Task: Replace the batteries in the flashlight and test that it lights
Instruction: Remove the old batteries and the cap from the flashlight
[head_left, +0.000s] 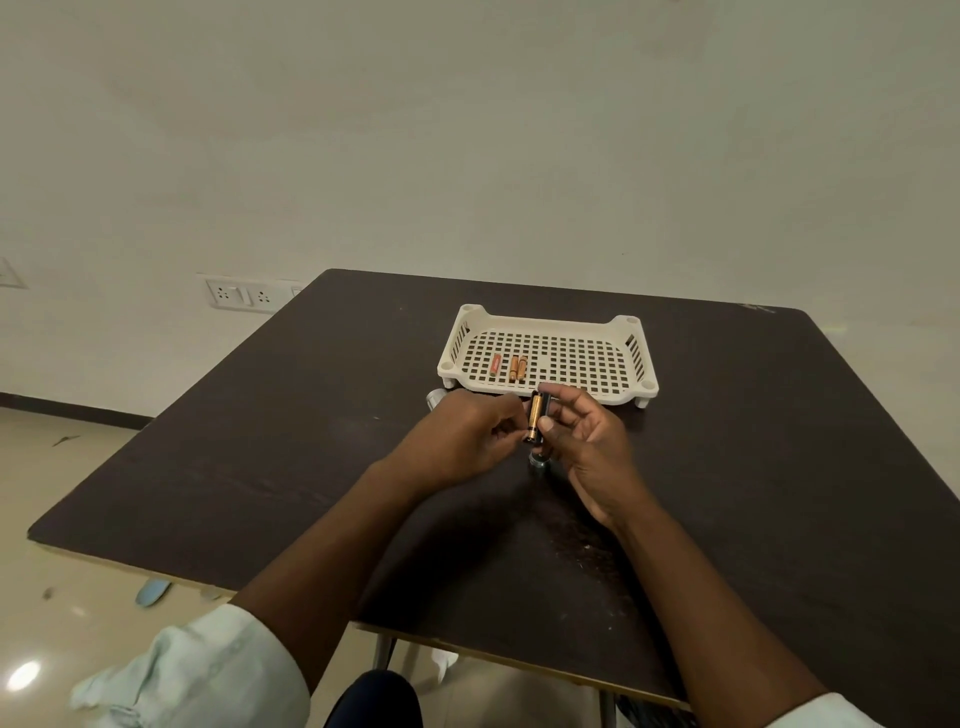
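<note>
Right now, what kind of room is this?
Probably a plain office or classroom, though I can't be sure: a dark table stands by a bare wall with a socket panel, over a shiny tiled floor.

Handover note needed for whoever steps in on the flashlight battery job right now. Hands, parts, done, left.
Left hand: fingers curled at the lower end of the black battery holder, which shows a gold-and-black battery.
Right hand: pinches the same holder from the right.
White perforated plastic tray: three small orange batteries lie in its left part.
Silvery flashlight part sits on the dark table under the hands; another silvery piece lies left of the tray.
Done: flashlight apart.
Left: finish loading the holder, reassemble, test the light.
</note>
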